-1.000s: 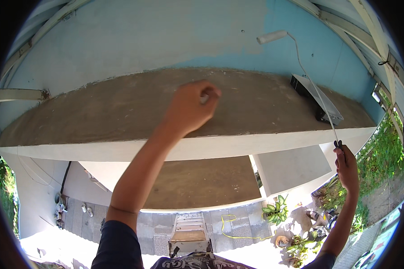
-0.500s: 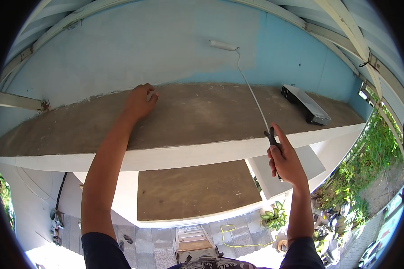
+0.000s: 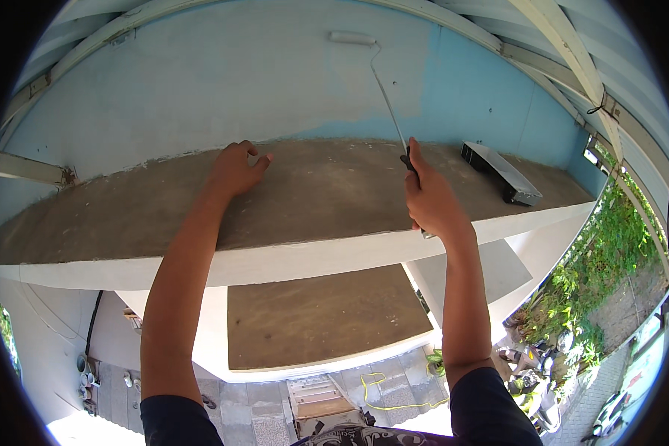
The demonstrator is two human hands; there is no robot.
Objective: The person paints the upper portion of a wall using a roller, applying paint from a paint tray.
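Observation:
A paint roller is in my right hand [image 3: 435, 197], its fingers closed round the dark handle. From there the thin wire frame rises to the white roller sleeve [image 3: 352, 38], which lies against the wall [image 3: 260, 74]. Pale paint covers most of that wall, with bright blue showing at the right and along part of the bottom. On the brown ledge [image 3: 312, 193], close to the wall, my left hand [image 3: 239, 169] rests empty, fingers loosely bent and thumb apart. A black paint tray [image 3: 504, 172] with a pale inside stands on the ledge, right of my right hand.
The ledge's white front edge [image 3: 334, 251] runs across below my hands. A lower brown slab [image 3: 327, 320] sits beneath it. Far below are a wooden ladder [image 3: 321, 401], a yellow hose [image 3: 401, 406] and paving. Roof beams [image 3: 561, 48] slant overhead; green plants [image 3: 609, 253] grow at right.
My right hand has moved up and left, out over the ledge. The roller sleeve has slid higher up the wall and slightly left. My left hand stays at nearly the same spot.

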